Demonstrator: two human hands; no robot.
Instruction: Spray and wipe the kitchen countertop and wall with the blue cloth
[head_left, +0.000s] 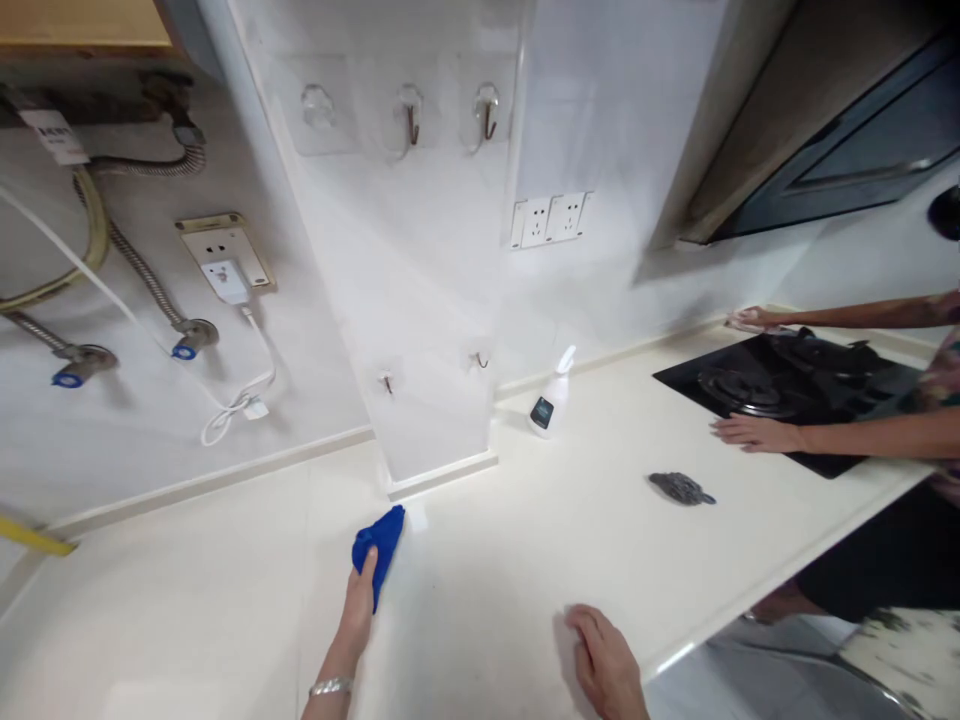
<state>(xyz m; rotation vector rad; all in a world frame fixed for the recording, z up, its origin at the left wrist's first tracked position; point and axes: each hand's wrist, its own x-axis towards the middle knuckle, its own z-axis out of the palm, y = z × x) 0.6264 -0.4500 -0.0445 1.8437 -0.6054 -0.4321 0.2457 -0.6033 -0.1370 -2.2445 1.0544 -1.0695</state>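
My left hand [361, 592] grips a bunched blue cloth [381, 545], pressing it on the pale countertop [480, 590] by the foot of the white wall column [435, 400]. A silver bracelet sits on that wrist. At the lower middle, my right hand [604, 655] rests on the countertop with its fingers loosely bent and slightly apart; nothing shows in it. Beyond the right hand lies a crumpled dark grey rag-like piece [681, 488]. A white spray bottle [553, 395] with a dark label stands upright near the back wall.
At the right, a co-worker's hands [757, 433] touch the countertop around a black gas hob [750, 385]. A range hood [810, 130] hangs above. Wall hooks [411, 115], sockets [551, 220], a white cable [259, 385] and water valves [193, 340] line the wall. The counter's front edge [712, 635] runs at lower right.
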